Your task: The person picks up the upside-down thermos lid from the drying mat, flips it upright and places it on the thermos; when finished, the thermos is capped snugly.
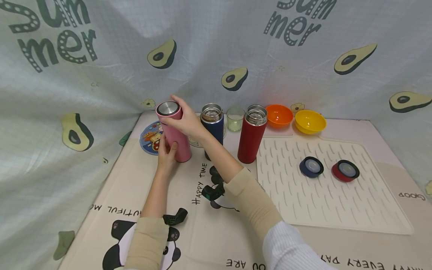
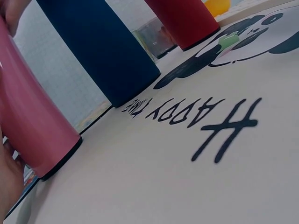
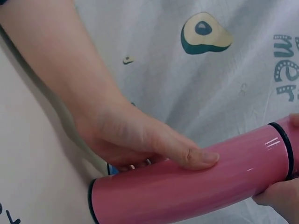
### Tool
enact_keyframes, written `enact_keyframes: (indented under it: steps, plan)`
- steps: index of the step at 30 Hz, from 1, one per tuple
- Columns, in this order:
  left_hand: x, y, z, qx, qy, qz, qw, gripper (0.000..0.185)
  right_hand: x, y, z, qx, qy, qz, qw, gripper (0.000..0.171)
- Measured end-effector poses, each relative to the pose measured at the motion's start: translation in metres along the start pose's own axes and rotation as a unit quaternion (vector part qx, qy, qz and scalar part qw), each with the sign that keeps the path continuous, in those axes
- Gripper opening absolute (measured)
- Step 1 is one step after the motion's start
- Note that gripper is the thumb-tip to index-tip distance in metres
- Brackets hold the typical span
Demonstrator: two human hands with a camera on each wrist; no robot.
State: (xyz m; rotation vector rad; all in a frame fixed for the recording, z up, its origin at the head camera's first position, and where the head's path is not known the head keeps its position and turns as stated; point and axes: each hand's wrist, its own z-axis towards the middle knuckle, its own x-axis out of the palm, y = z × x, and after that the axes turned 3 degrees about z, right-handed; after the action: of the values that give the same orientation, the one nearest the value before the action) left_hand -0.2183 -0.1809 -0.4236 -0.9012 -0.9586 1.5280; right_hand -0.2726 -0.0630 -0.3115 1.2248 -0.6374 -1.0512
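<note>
A pink thermos (image 1: 179, 144) stands on the table at the left, with its silver-topped lid (image 1: 168, 108) on. Low on its body, my left hand (image 1: 165, 156) holds it, the thumb lying along the near side. My right hand (image 1: 189, 122) reaches across and grips the lid, its thumb in front and fingers behind. A black ring between body and lid shows in the right wrist view, where the pink body (image 3: 201, 186) lies across the picture. Just right of my hands is a lidless navy thermos (image 1: 213, 127); a lidless red thermos (image 1: 251, 140) stands further right.
A glass (image 1: 235, 122) stands between the navy and red thermoses. Behind are an orange bowl (image 1: 279, 116) and a yellow bowl (image 1: 310, 122). On the cream ridged mat (image 1: 330, 210) lie a navy lid (image 1: 311, 167) and a red lid (image 1: 345, 171). A round blue coaster (image 1: 147, 138) lies at left.
</note>
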Motion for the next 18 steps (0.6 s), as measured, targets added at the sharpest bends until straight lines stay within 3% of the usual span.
enact_keyframes:
  steps: [6, 10, 14, 16, 18]
  plan:
    - [-0.0002, -0.0009, -0.0001, 0.009, -0.002, 0.003, 1.0, 0.091, -0.0002, 0.0003, -0.0001, 0.006, -0.003, -0.012, 1.0, 0.076]
    - [0.0, -0.0027, -0.0009, 0.003, -0.003, 0.006, 1.0, 0.091, -0.0016, -0.0003, -0.0019, 0.013, 0.009, 0.007, 1.0, 0.073]
    - [-0.0012, -0.0033, -0.001, 0.005, -0.002, 0.008, 1.0, 0.089, 0.0029, -0.0012, -0.0001, -0.011, -0.028, 0.0, 1.0, 0.069]
    - [-0.0016, -0.0026, -0.0008, 0.0, 0.0, 0.006, 1.0, 0.087, 0.0063, 0.0003, 0.0005, -0.013, -0.048, -0.03, 0.998, 0.073]
    - [-0.0017, -0.0016, -0.0011, -0.005, 0.0, 0.001, 1.0, 0.087, 0.0081, 0.0023, 0.0003, -0.007, -0.046, -0.044, 0.998, 0.076]
